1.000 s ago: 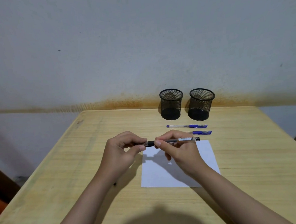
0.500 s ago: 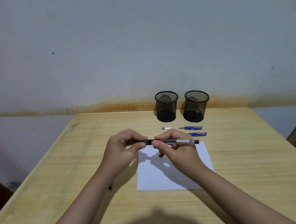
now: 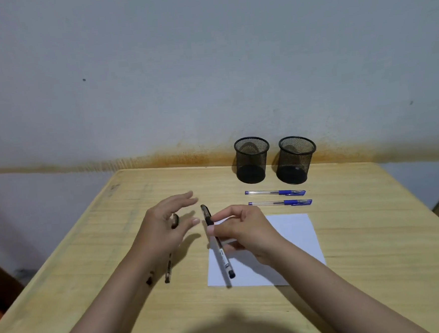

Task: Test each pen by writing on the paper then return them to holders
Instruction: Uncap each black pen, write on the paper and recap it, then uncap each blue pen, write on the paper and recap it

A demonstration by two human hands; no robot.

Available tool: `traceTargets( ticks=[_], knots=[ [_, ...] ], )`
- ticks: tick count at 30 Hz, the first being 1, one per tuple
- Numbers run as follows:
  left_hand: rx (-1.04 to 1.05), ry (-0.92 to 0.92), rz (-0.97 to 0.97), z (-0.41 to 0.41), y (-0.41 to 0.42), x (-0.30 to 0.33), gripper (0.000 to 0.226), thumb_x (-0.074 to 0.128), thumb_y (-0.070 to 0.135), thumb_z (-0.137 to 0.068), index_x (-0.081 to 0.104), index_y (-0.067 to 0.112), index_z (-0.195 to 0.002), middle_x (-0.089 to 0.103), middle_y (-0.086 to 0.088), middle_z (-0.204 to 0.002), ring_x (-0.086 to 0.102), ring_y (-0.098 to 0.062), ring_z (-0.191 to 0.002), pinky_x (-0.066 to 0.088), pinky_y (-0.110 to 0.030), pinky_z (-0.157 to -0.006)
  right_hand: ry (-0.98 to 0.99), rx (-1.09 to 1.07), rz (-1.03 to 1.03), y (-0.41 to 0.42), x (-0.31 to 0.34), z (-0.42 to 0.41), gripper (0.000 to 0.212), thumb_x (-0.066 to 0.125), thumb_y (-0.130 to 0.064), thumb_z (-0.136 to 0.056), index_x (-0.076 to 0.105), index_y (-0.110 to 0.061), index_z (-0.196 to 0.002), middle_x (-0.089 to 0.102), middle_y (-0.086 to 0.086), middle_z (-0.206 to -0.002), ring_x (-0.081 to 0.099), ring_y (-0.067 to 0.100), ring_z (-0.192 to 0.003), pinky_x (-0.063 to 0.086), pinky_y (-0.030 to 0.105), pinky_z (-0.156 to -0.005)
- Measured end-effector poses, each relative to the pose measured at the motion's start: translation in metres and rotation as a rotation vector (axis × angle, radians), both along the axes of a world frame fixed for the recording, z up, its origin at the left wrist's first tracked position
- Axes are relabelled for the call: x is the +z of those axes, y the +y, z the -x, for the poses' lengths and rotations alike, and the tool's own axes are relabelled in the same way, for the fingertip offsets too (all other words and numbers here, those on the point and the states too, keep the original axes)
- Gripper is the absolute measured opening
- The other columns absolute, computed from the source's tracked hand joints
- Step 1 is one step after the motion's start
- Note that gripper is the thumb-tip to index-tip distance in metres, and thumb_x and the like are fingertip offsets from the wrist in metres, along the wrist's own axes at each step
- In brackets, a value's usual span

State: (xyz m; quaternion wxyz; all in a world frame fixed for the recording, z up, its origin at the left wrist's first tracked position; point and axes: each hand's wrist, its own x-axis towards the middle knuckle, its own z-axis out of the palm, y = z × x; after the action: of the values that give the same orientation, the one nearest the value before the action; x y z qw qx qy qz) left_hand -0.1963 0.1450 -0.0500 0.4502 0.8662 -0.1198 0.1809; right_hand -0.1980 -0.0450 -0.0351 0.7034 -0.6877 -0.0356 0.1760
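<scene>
My right hand [image 3: 246, 229] pinches a black pen [image 3: 222, 254] near its dark upper end. The pen slants down over the left edge of the white paper [image 3: 296, 233]. My left hand [image 3: 163, 230] hovers just left of the pen with fingers spread, holding nothing. Two blue-capped pens [image 3: 277, 192] [image 3: 280, 203] lie side by side beyond the paper. Behind them stand two empty black mesh holders [image 3: 252, 161] [image 3: 296, 161]. Another black pen [image 3: 168, 270] lies on the table, partly hidden under my left hand, and the end of one more [image 3: 149, 281] shows beside my left forearm.
The wooden table [image 3: 373, 233] stands against a grey wall with a rust-coloured stain line. The table's left and right edges drop off to the floor.
My left hand has let go of the black pen's end and spread its fingers. My right hand has swung the pen from level to a steep slant over the paper.
</scene>
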Motion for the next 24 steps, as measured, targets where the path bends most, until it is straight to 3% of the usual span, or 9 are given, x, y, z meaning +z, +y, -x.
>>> traceTargets(
  ticks=[3, 6, 8, 10, 14, 18, 24],
  knots=[
    [0.147, 0.088, -0.065, 0.008, 0.031, -0.011, 0.042, 0.070, 0.024, -0.081, 0.060, 0.031, -0.121, 0.051, 0.014, -0.133, 0.043, -0.003, -0.125, 0.034, -0.029, -0.103, -0.055, -0.038, 0.110, 0.024, -0.010, -0.007, 0.022, 0.079, -0.004, -0.072, 0.067, -0.001, -0.090, 0.065, 0.013, -0.066, 0.064, 0.028, -0.063, 0.055, 0.030, -0.055],
    [0.247, 0.211, -0.320, 0.012, 0.068, -0.030, 0.049, 0.057, 0.043, -0.087, 0.047, 0.032, -0.133, 0.040, 0.007, -0.146, 0.034, -0.014, -0.134, 0.029, -0.043, -0.111, -0.169, -0.072, 0.302, 0.050, -0.024, -0.015, 0.014, 0.077, -0.009, -0.074, 0.065, -0.012, -0.079, 0.063, 0.008, -0.064, 0.063, 0.020, -0.060, 0.057, 0.034, -0.068],
    [0.261, 0.321, -0.446, 0.015, 0.085, -0.042, 0.059, 0.046, 0.056, -0.086, 0.038, 0.031, -0.140, 0.029, 0.004, -0.153, 0.024, -0.019, -0.141, 0.018, -0.049, -0.115, -0.223, -0.095, 0.380, 0.062, -0.031, -0.017, 0.010, 0.075, -0.011, -0.076, 0.066, -0.010, -0.079, 0.065, 0.011, -0.068, 0.061, 0.016, -0.062, 0.056, 0.032, -0.070],
    [0.260, 0.373, -0.522, 0.015, 0.091, -0.049, 0.070, 0.032, 0.064, -0.082, 0.032, 0.030, -0.143, 0.020, 0.004, -0.156, 0.016, -0.018, -0.144, 0.011, -0.049, -0.116, -0.291, -0.108, 0.454, 0.071, -0.036, -0.019, 0.016, 0.072, -0.010, -0.077, 0.065, 0.004, -0.081, 0.067, 0.022, -0.073, 0.055, 0.016, -0.062, 0.051, 0.030, -0.064],
    [0.265, 0.346, -0.578, 0.012, 0.089, -0.052, 0.072, 0.024, 0.063, -0.080, 0.028, 0.031, -0.144, 0.014, 0.005, -0.157, 0.011, -0.018, -0.145, 0.009, -0.048, -0.115, -0.393, -0.118, 0.561, 0.080, -0.040, -0.024, 0.022, 0.067, -0.008, -0.075, 0.060, 0.013, -0.078, 0.063, 0.028, -0.071, 0.056, 0.039, -0.068, 0.043, 0.035, -0.054],
    [0.269, 0.333, -0.587, 0.012, 0.089, -0.055, 0.071, 0.023, 0.063, -0.080, 0.028, 0.031, -0.144, 0.013, 0.005, -0.158, 0.010, -0.017, -0.145, 0.008, -0.047, -0.115, -0.374, -0.074, 0.589, 0.081, -0.039, -0.028, 0.025, 0.070, -0.010, -0.075, 0.060, 0.012, -0.070, 0.050, 0.013, -0.057, 0.046, 0.019, -0.057, 0.040, 0.028, -0.058],
    [0.261, 0.334, -0.591, 0.013, 0.089, -0.054, 0.071, 0.020, 0.063, -0.081, 0.026, 0.032, -0.145, 0.011, 0.006, -0.158, 0.008, -0.016, -0.145, 0.006, -0.046, -0.116, -0.371, -0.191, 0.409, 0.055, -0.014, -0.038, 0.013, 0.075, -0.013, -0.077, 0.073, -0.004, -0.086, 0.068, 0.007, -0.074, 0.066, 0.019, -0.073, 0.056, 0.032, -0.076]
  ],
)
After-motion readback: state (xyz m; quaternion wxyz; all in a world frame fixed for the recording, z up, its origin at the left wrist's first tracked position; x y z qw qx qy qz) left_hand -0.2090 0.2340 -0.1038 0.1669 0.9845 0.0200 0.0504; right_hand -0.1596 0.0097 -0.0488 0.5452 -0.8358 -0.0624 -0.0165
